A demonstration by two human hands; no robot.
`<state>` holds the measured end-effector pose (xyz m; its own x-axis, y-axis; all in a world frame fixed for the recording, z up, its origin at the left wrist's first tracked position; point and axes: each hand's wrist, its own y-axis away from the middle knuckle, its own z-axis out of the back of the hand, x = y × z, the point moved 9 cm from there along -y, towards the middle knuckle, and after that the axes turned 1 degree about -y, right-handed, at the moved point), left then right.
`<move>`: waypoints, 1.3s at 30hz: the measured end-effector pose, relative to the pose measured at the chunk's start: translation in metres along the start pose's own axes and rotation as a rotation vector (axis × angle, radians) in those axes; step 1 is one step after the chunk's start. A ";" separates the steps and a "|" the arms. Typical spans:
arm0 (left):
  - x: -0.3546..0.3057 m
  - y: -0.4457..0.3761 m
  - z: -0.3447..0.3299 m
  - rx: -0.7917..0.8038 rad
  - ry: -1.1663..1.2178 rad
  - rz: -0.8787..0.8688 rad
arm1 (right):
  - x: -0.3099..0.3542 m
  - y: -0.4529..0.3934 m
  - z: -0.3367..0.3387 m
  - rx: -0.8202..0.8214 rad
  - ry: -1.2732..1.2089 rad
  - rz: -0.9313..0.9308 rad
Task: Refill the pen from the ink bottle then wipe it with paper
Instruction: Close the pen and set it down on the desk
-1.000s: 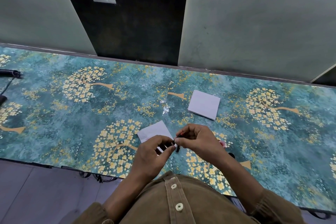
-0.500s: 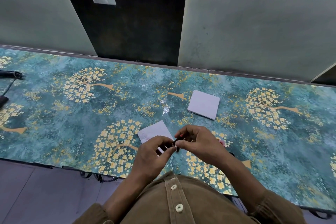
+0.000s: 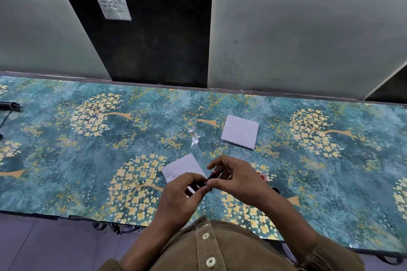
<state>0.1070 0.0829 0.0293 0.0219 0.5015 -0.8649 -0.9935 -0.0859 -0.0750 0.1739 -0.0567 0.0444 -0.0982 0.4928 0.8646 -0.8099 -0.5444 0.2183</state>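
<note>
Both hands, left hand (image 3: 179,196) and right hand (image 3: 236,179), pinch the pen (image 3: 212,176) over stained paper (image 3: 184,166); wiping apparently underway, ink bottle unseen.

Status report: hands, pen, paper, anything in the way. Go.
Left hand and right hand both pinching the dark pen above the table. Near paper faintly red-marked, beside the hands; stack behind. Ink bottle not clearly visible. Nothing obstructing.
</note>
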 end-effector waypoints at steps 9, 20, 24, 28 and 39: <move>-0.005 0.000 -0.007 0.003 -0.015 -0.025 | -0.007 0.003 0.009 -0.041 0.005 -0.026; -0.008 -0.001 -0.010 0.003 -0.051 -0.001 | -0.010 0.008 0.012 -0.004 -0.074 -0.016; -0.010 0.000 -0.015 0.024 -0.038 -0.016 | -0.009 0.012 0.015 -0.026 -0.079 -0.014; -0.012 0.003 -0.018 0.041 -0.028 -0.026 | -0.010 0.015 0.015 -0.054 -0.080 -0.013; -0.011 0.005 -0.012 -0.007 -0.008 0.024 | -0.014 0.019 0.009 -0.028 -0.315 -0.036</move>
<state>0.1032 0.0666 0.0327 -0.0033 0.5060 -0.8625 -0.9929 -0.1039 -0.0572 0.1654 -0.0801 0.0401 0.1106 0.2744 0.9552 -0.8260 -0.5092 0.2419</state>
